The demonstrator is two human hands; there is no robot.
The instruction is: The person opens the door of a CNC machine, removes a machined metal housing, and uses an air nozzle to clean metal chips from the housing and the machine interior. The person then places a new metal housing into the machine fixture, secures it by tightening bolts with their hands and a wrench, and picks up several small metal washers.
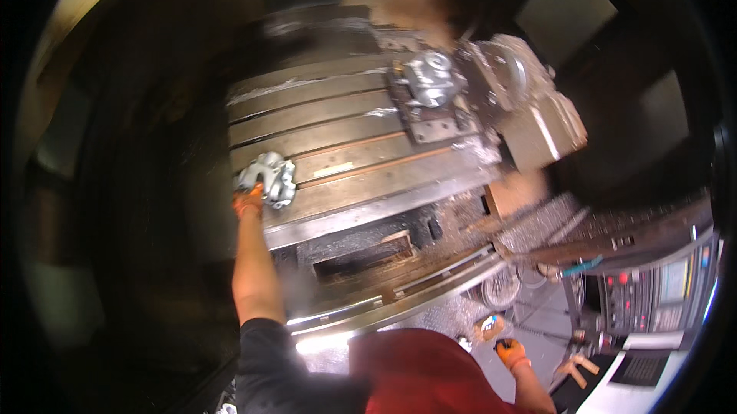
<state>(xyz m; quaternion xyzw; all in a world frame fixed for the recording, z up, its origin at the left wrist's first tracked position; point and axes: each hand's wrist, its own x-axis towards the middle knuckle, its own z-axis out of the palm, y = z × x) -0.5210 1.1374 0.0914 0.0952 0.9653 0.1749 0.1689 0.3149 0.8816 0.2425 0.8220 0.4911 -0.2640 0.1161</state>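
My left hand (247,200), in an orange glove, reaches over the left end of the slotted machine table (338,134). Its fingers are closed on the near side of a silver metal casting (281,171) with rounded, irregular lobes, which rests on the table near its left edge. Low on the right, my right hand (513,353), also gloved in orange, is held away from the table beside my body. Its fingers look curled around something small and dark, too small to make out. A second silver casting (431,80) sits on a fixture plate (441,130) at the table's far right.
A bulky rotary unit (507,72) stands right of the fixture. A pale strip (333,170) lies on the table. Along the near side runs a metal sill (430,283). A control panel (660,291) with buttons and a screen stands at the lower right, near a round container (500,289).
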